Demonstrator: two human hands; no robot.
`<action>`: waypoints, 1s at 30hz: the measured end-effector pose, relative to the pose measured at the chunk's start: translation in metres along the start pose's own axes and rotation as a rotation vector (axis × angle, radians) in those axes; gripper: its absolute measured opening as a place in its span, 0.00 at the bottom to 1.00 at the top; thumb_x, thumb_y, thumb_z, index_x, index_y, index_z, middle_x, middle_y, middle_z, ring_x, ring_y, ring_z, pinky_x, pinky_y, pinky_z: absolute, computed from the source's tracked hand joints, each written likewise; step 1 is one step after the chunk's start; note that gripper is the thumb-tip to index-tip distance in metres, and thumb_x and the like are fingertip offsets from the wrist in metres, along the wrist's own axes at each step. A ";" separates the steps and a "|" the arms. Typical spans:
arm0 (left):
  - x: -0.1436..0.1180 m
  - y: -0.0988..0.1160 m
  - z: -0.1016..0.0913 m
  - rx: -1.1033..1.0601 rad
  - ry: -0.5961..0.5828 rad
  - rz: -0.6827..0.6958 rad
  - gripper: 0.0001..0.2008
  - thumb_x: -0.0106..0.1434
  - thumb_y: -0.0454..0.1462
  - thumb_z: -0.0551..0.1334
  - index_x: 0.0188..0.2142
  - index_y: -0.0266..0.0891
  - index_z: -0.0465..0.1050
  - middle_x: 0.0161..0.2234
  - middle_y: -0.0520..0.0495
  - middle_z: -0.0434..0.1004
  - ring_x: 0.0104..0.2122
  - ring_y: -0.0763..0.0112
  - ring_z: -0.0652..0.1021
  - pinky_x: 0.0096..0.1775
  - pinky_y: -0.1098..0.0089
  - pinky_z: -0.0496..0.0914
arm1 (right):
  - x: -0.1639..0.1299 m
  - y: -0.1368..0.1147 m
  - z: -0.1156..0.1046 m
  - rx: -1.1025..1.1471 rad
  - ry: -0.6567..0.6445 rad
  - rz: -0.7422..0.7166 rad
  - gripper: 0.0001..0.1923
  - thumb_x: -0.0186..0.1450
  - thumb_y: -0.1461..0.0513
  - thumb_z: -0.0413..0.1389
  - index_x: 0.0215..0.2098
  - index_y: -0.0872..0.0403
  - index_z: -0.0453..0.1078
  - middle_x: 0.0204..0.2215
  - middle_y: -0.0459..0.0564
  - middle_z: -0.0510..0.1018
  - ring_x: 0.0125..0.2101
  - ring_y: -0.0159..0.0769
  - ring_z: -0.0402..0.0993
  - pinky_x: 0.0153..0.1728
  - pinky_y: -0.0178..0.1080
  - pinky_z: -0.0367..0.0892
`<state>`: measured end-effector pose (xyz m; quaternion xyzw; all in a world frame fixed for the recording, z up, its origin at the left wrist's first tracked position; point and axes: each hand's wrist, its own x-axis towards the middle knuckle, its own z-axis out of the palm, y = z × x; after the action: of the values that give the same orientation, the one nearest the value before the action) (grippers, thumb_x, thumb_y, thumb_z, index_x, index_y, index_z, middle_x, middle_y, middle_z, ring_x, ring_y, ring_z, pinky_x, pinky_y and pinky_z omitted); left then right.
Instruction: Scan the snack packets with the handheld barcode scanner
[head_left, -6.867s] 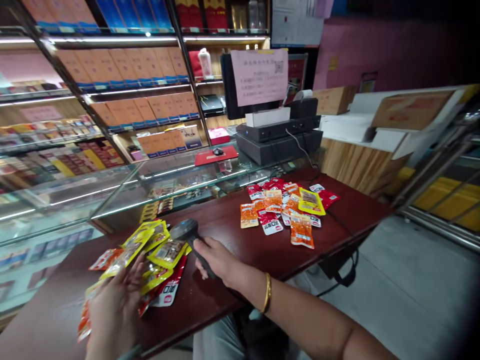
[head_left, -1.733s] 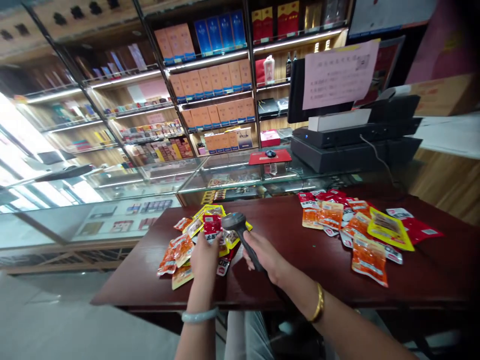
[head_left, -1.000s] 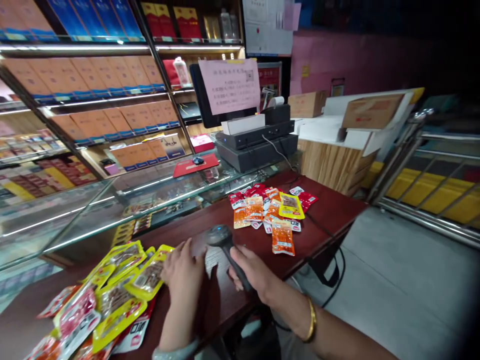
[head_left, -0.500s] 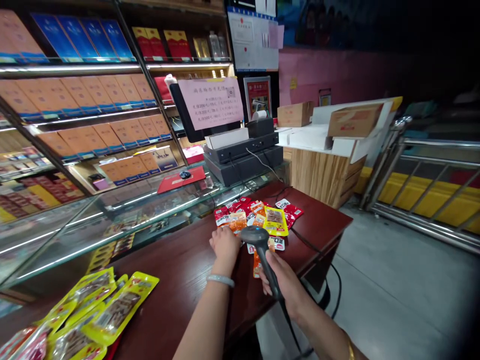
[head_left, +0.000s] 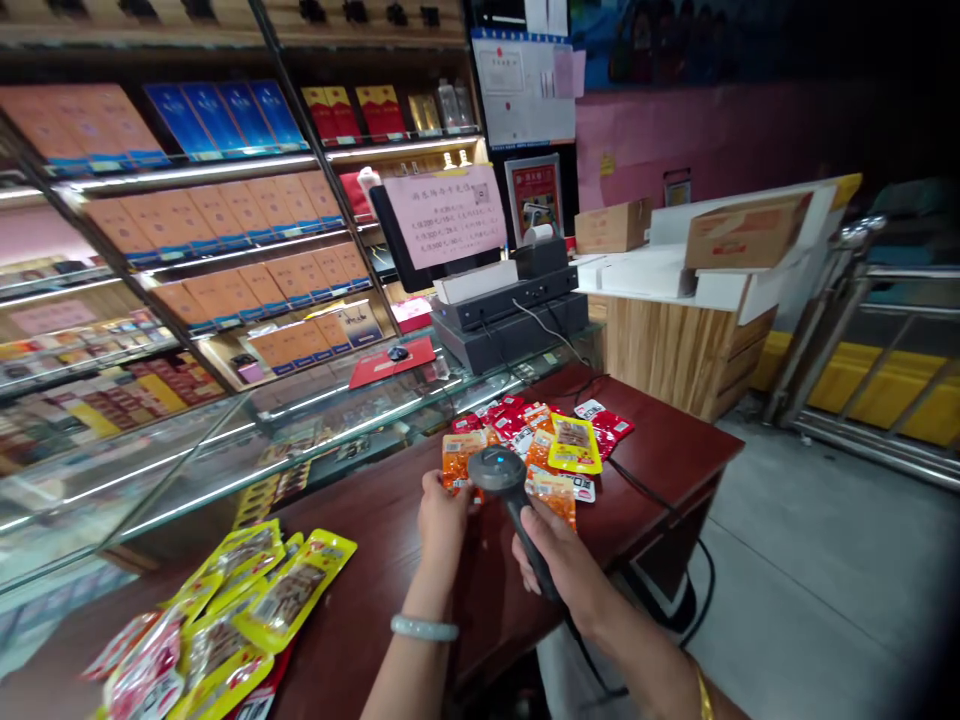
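1. The right hand is wrapped around the handle of a barcode scanner, its head tipped over an orange snack packet.
2. The left hand pinches that packet (at its lower edge) above the dark red table.
3. More packets lie just behind.

One scanner; two snack-packet piles; two hands.
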<state>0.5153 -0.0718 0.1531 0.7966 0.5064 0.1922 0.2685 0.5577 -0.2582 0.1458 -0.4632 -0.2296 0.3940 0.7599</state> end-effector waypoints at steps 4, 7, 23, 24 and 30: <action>-0.010 -0.036 -0.026 -0.045 0.057 -0.036 0.20 0.62 0.41 0.65 0.51 0.39 0.65 0.44 0.39 0.83 0.44 0.59 0.83 0.41 0.68 0.71 | 0.005 0.014 0.032 -0.025 -0.107 0.051 0.30 0.63 0.36 0.57 0.44 0.51 0.65 0.17 0.35 0.63 0.14 0.25 0.55 0.16 0.30 0.54; -0.016 -0.064 -0.041 -0.041 0.115 -0.040 0.17 0.63 0.42 0.64 0.48 0.39 0.66 0.41 0.40 0.82 0.42 0.59 0.83 0.40 0.67 0.71 | 0.008 0.027 0.058 -0.028 -0.152 0.061 0.31 0.60 0.35 0.58 0.41 0.52 0.65 0.17 0.35 0.63 0.14 0.24 0.55 0.16 0.30 0.54; -0.050 -0.201 -0.185 0.055 0.415 -0.399 0.27 0.64 0.50 0.62 0.57 0.36 0.64 0.47 0.31 0.81 0.48 0.47 0.81 0.44 0.59 0.70 | 0.018 0.089 0.220 -0.061 -0.448 0.273 0.34 0.56 0.32 0.59 0.39 0.51 0.64 0.14 0.35 0.67 0.12 0.25 0.57 0.16 0.32 0.58; -0.050 -0.213 -0.197 0.070 0.435 -0.430 0.28 0.65 0.51 0.61 0.58 0.36 0.64 0.48 0.31 0.81 0.49 0.47 0.81 0.45 0.59 0.70 | 0.018 0.093 0.231 -0.054 -0.460 0.290 0.34 0.55 0.32 0.60 0.38 0.51 0.64 0.14 0.35 0.67 0.11 0.25 0.57 0.16 0.32 0.58; -0.050 -0.275 -0.236 0.161 0.442 -0.506 0.24 0.68 0.47 0.56 0.59 0.40 0.68 0.50 0.35 0.81 0.50 0.48 0.80 0.48 0.56 0.70 | 0.021 0.121 0.282 -0.006 -0.531 0.386 0.36 0.50 0.31 0.62 0.35 0.50 0.61 0.12 0.34 0.67 0.10 0.25 0.56 0.14 0.31 0.54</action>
<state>0.1640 0.0321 0.1649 0.6035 0.7473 0.2468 0.1278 0.3222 -0.0620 0.1699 -0.3814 -0.3290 0.6370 0.5835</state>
